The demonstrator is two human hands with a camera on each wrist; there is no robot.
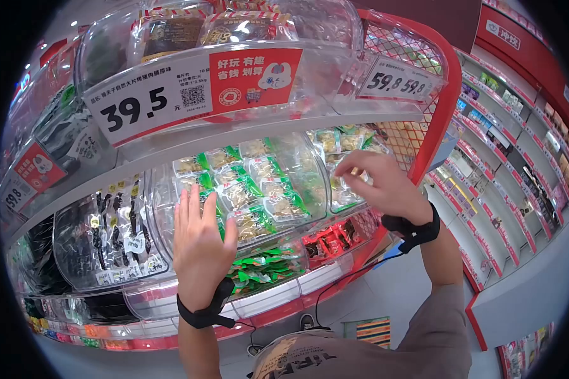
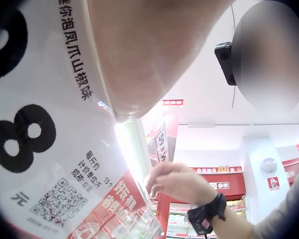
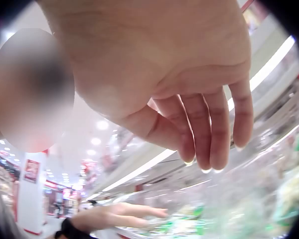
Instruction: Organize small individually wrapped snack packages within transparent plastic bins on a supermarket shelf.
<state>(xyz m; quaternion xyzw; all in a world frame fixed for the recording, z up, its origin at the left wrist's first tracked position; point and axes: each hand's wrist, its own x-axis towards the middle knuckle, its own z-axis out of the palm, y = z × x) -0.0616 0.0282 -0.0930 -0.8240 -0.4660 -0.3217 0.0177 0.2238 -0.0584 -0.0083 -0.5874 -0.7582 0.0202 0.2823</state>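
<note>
My left hand (image 1: 202,249) is spread with straight fingers at the front left part of a clear plastic bin (image 1: 319,189). Inside that bin lie several green-and-clear food packets (image 1: 240,192). Over on the right, my right hand (image 1: 389,186) hovers above a neighbouring bin with similar packets (image 1: 344,142). Its fingers (image 3: 202,129) hang slightly bent with the thumb close beside them, and nothing is held between them. The left wrist view shows the right hand (image 2: 179,184) in the background and a price label (image 2: 45,124) up close.
Above the bins runs a shelf with a 39.5 price card (image 1: 148,101) and more packets. Dark packaged snacks (image 1: 117,234) lie to the left, red packets (image 1: 332,243) and green packets (image 1: 269,265) below. A red-framed mesh panel (image 1: 401,66) closes the right end; wall shelves (image 1: 506,145) stand beyond.
</note>
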